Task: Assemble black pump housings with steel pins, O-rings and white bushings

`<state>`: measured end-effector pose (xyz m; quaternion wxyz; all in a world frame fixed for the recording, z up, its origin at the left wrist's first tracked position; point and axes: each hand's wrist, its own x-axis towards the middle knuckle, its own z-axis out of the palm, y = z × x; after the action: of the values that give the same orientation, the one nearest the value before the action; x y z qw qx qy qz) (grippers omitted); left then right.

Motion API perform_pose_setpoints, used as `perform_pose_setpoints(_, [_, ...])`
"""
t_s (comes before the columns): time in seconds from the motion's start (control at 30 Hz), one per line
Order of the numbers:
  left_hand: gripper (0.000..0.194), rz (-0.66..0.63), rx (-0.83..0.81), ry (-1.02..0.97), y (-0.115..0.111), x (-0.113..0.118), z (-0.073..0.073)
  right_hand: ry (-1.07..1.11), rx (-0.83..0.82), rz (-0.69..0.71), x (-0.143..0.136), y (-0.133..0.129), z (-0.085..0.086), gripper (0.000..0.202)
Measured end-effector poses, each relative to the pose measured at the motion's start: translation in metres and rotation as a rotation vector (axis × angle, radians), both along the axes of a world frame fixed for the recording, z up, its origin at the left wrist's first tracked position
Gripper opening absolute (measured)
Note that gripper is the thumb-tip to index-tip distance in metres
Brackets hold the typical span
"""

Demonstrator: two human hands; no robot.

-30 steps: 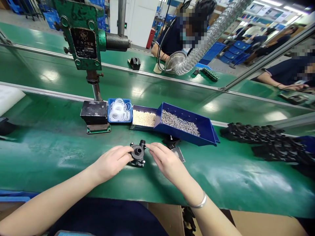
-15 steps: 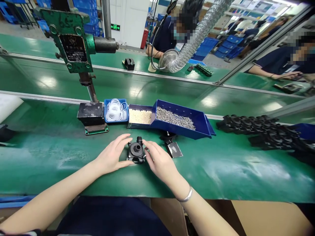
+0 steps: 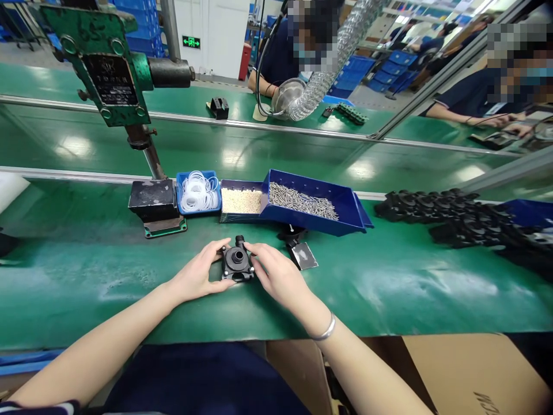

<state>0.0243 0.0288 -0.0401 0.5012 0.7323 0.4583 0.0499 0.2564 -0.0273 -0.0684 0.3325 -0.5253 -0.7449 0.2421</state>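
A small black plastic pump [image 3: 237, 259] sits on the green bench in front of me, its round port facing up and a short side outlet pointing away. Silver screw heads show at several of its corners. My left hand [image 3: 203, 271] clasps it from the left, thumb at the near edge and fingertips at the far left corner. From the right, my right hand [image 3: 279, 274] presses its curled fingers against the pump's right side. The right fingertips partly hide the far right corner, so I cannot see whether a screw is there.
Beyond the pump stand a blue bin of white rings [image 3: 199, 192], a tray of cream-coloured small parts [image 3: 241, 201] and a tilted blue bin of screws [image 3: 302, 202]. A green press [image 3: 158, 207] rises at left. Black housings [image 3: 432, 210] are piled at right. Co-workers sit across the bench.
The view has shifted slightly. My left fingers have closed in on the pump's far left corner. The screw at the near right corner, beside my right fingers before, now shows more plainly.
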Motion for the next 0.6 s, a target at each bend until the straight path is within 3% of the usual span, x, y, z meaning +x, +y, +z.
perform_pose_setpoints(0.2, [0.089,0.006,-0.040,0.039,-0.001,-0.001,-0.002,0.103,0.136,-0.207,0.002,-0.015,0.012,0.055])
perform_pose_setpoints(0.37, [0.092,0.005,0.029,-0.011,-0.004,-0.002,-0.006,-0.013,0.239,-0.030,0.000,-0.038,0.006,0.064])
perform_pose_setpoints(0.6, [0.091,-0.001,0.051,-0.013,-0.004,-0.002,-0.007,-0.175,0.306,-0.060,-0.010,-0.045,-0.009,0.054])
